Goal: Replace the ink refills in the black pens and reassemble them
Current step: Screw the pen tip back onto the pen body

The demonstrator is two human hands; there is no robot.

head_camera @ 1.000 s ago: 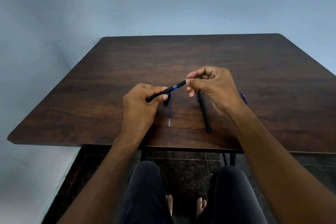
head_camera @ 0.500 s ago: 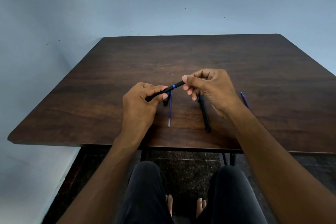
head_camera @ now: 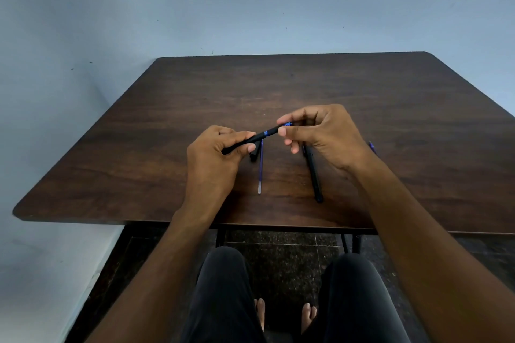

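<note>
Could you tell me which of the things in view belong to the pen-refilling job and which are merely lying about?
In the job:
- black pen, gripped by the left hand, its tip end pinched by the right hand
- loose refill on the table
- second pen on the table
- black piece beside the refill

Lying about:
- nothing that I can see; a purple tip behind the right wrist is too hidden to tell.

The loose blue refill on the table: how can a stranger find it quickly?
On the dark wooden table, look just right of the left hand. The blue refill lies there, pointing toward the near edge. Unlike the thick black pen further right, it is thin, with a pale end.
</note>
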